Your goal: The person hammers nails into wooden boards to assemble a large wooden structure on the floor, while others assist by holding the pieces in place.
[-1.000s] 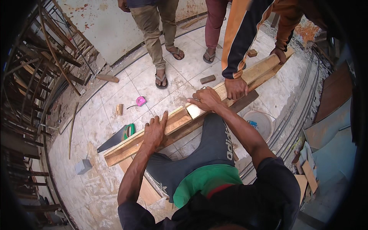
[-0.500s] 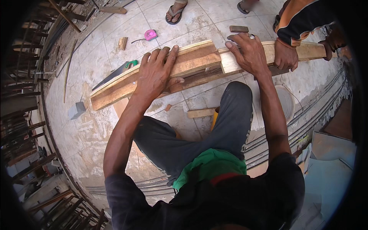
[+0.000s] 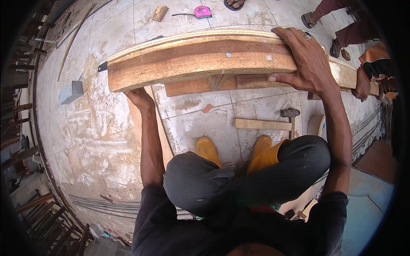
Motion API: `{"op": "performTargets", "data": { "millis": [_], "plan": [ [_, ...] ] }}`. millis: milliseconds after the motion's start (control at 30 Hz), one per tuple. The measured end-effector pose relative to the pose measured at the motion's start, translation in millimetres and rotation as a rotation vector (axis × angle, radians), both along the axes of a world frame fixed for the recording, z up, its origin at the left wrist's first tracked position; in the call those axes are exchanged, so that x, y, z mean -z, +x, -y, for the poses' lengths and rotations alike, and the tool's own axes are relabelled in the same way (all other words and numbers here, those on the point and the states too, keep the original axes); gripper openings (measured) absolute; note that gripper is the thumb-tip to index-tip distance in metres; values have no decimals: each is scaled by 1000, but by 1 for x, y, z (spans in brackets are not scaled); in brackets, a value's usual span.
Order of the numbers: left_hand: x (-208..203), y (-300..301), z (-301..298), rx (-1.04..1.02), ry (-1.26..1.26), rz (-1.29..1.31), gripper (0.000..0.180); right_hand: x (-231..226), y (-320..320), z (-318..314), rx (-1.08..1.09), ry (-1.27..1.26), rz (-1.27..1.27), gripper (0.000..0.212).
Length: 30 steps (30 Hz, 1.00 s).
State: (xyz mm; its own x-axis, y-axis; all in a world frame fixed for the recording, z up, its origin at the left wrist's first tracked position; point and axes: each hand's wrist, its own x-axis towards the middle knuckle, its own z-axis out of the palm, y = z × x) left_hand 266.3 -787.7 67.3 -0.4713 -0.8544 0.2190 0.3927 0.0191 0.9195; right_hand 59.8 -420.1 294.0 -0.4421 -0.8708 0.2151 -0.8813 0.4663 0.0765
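Note:
A long wooden beam (image 3: 192, 59), made of joined boards with a pale layered far edge, lies across in front of me, its left part raised toward me. My right hand (image 3: 308, 64) grips it near the middle, fingers over the far edge and thumb on the near side. Under its left end, my left hand (image 3: 142, 100) holds it from below; the fingers are hidden behind the wood. Two screw heads or plugs show in the near face. At the far right, another person's hand (image 3: 362, 85) rests on the pale continuing piece (image 3: 344, 76).
Below the beam are more timber (image 3: 188, 87), a hammer (image 3: 291, 114) and a short wood strip (image 3: 262, 124). A pink tape measure (image 3: 202, 12), a wood block (image 3: 159, 13) and a grey block (image 3: 71, 92) lie on the tiles. Other people's feet (image 3: 308, 19) stand beyond.
The beam's left part has come up closer to me. My left hand has moved from its top to beneath the left end; my right hand has shifted right along the beam.

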Motion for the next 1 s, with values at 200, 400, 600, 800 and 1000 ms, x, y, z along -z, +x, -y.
{"op": "performTargets", "data": {
  "millis": [200,400,600,800,1000],
  "plan": [
    [52,-34,4,-207,-443,352,42,1,-5,17,-25,14,56,104],
    [102,-15,30,-397,-590,362,31,-4,35,57,-80,54,36,103],
    [23,11,93,-494,-539,330,30,-6,47,112,-125,-131,181,110],
    [-167,26,170,-606,-792,234,30,32,72,113,-118,-673,351,106],
    [-341,-10,124,-613,-1522,146,30,181,142,150,4,-961,897,105]
  ]
}}
